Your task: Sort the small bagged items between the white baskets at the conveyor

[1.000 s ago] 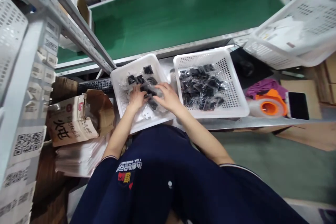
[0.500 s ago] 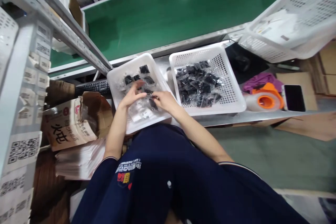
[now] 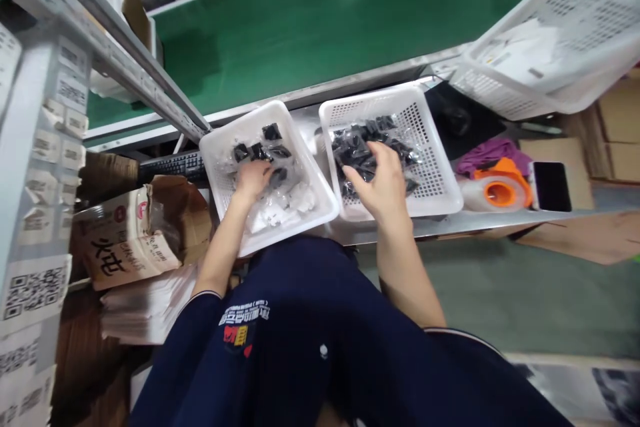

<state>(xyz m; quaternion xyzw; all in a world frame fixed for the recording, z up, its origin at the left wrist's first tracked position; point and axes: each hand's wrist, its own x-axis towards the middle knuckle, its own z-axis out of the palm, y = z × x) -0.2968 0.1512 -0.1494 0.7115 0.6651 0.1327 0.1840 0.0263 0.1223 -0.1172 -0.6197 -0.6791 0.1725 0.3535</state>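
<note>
My left hand (image 3: 253, 180) is down in the left white basket (image 3: 320, 208), its fingers bunched together against the bagged black items. What they pinch is hidden. Several black items in clear plastic bags (image 3: 271, 133) lie around it, with white pieces in clear wrap (image 3: 295, 201) towards the near end. Over the right white basket (image 3: 440, 187) is my right hand (image 3: 385, 180), thumb and fingers spread apart and nothing seen between them. Beneath it lies a heap of bagged black items (image 3: 357, 143).
Beyond the baskets runs a green conveyor belt (image 3: 320, 33). To the right are an orange tape dispenser (image 3: 505, 190), a phone (image 3: 551, 185) and another white basket (image 3: 500, 90). A metal rack post (image 3: 170, 90), a keyboard (image 3: 173, 165) and an opened carton (image 3: 125, 233) stand left.
My right hand has left the left basket and moved right, over the right basket, its fingers spreading. The left hand has stayed in the left basket, sinking lower with its fingers drawn together.
</note>
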